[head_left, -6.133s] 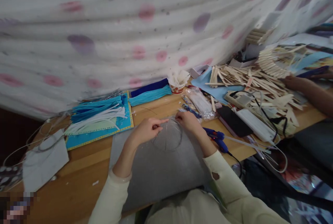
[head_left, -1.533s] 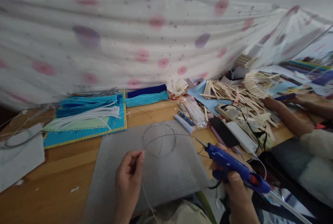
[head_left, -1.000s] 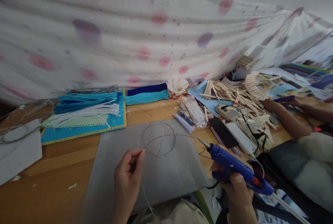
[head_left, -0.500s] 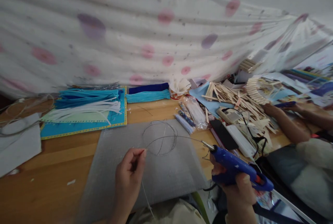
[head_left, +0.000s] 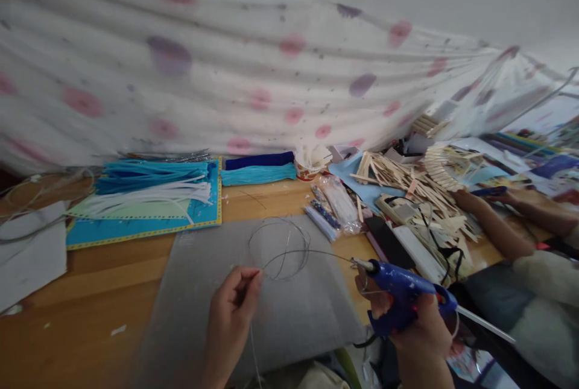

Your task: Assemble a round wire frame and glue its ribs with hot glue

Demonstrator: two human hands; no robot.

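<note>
My left hand point(head_left: 235, 313) pinches a thin wire between thumb and fingertips above the grey mat point(head_left: 194, 292). The thin wire point(head_left: 295, 251) curves from there in loose loops over the mat and reaches right to the metal nozzle of a blue glue gun. My right hand point(head_left: 418, 328) is wrapped round the handle of the blue glue gun point(head_left: 400, 283), which points left. A white glue stick point(head_left: 486, 324) juts out of the gun's rear. A pale thread hangs below my left hand.
Blue and white pipe cleaners point(head_left: 149, 193) lie on a blue board at the left. Wooden sticks point(head_left: 398, 175), packets and a black case point(head_left: 389, 241) crowd the right. A paper cup point(head_left: 310, 166) stands behind. Another person's hands point(head_left: 497, 220) work at the far right.
My left hand has shifted slightly right and down, still pinching the wire. The glue gun has turned a little, and its nozzle sits slightly lower. The other person's hands moved slightly.
</note>
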